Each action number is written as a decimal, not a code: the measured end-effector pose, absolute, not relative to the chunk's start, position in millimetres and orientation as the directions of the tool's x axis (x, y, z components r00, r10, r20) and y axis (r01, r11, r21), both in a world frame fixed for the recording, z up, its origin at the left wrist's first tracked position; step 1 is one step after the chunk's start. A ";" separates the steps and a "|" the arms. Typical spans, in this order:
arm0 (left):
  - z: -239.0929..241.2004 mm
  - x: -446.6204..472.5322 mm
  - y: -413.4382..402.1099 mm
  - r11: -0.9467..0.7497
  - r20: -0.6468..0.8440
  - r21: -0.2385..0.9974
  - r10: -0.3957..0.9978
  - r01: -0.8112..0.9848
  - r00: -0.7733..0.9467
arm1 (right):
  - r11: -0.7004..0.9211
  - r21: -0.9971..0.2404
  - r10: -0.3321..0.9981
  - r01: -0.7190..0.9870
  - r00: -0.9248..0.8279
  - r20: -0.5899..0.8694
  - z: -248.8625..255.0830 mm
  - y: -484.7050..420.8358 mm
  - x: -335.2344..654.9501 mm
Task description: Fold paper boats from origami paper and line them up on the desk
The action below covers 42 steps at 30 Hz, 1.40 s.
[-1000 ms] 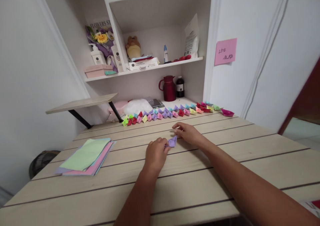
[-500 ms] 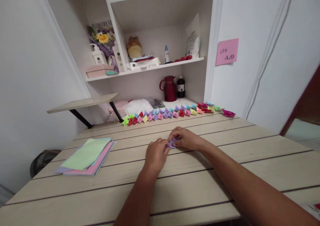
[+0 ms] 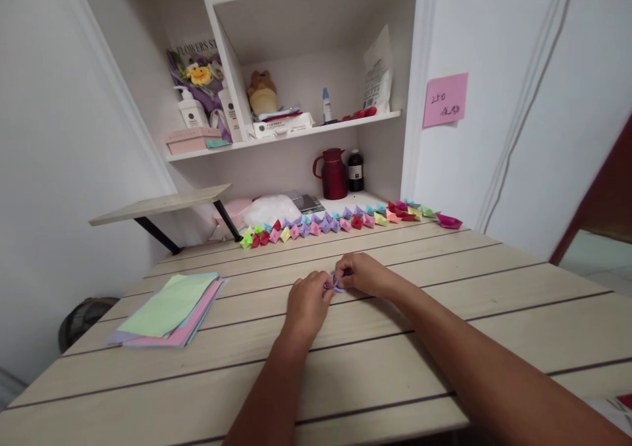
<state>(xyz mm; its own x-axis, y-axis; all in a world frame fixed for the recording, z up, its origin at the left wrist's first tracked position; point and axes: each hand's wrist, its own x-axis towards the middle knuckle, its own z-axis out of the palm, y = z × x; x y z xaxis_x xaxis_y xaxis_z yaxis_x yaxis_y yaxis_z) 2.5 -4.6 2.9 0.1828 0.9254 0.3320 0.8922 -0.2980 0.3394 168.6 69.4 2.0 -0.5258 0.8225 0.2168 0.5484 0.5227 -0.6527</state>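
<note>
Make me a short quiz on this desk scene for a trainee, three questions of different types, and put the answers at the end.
1. True or false: the left hand and the right hand both have fingers on the purple paper.

2. Which colour lies uppermost on the paper stack?
A) Pink
B) Light green
C) Red

3. Fill in the blank: beside the red jug stands a dark ____ with a white label.

Key: 1 true; 2 B; 3 bottle.
</note>
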 end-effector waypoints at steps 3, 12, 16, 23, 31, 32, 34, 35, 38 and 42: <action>3.3 3.3 -5.2 -0.298 0.331 0.335 0.925 0.894 0.184 | 0.515 -0.662 0.827 0.545 -0.520 0.215 2.8 67.5 167.9; 1.0 2.4 -4.5 -0.302 0.340 0.347 0.923 0.888 0.181 | 0.383 -0.753 0.904 0.535 -0.382 0.189 3.4 73.2 180.3; -1.6 1.0 -3.8 -0.326 0.361 0.360 0.913 0.874 0.192 | 0.308 -0.751 0.940 0.585 -0.309 0.145 6.9 75.6 185.7; -3.8 0.8 -4.0 -0.318 0.358 0.422 0.919 0.849 0.167 | 0.272 -0.718 0.950 0.641 -0.297 0.095 5.4 74.9 184.1; -6.0 0.2 -1.9 -0.328 0.315 0.487 0.930 0.809 0.187 | 0.290 -0.636 0.951 0.716 -0.291 0.105 5.3 72.7 177.2; -6.5 0.1 -1.5 -0.331 0.315 0.491 0.930 0.806 0.190 | 0.293 -0.622 0.951 0.726 -0.289 0.111 6.0 72.1 176.7; -7.6 -0.2 -0.8 -0.339 0.318 0.497 0.928 0.799 0.196 | 0.298 -0.597 0.951 0.745 -0.284 0.121 7.1 70.7 176.0; -8.2 -0.3 -0.5 -0.344 0.320 0.499 0.926 0.796 0.200 | 0.299 -0.585 0.952 0.754 -0.281 0.125 7.5 70.0 175.7; -9.4 -0.4 0.0 -0.361 0.330 0.503 0.920 0.785 0.211 | 0.302 -0.551 0.952 0.778 -0.274 0.136 7.8 68.2 174.5; -9.9 0.2 -0.3 -0.377 0.349 0.510 0.912 0.773 0.215 | 0.296 -0.512 0.955 0.806 -0.255 0.151 6.9 67.1 171.1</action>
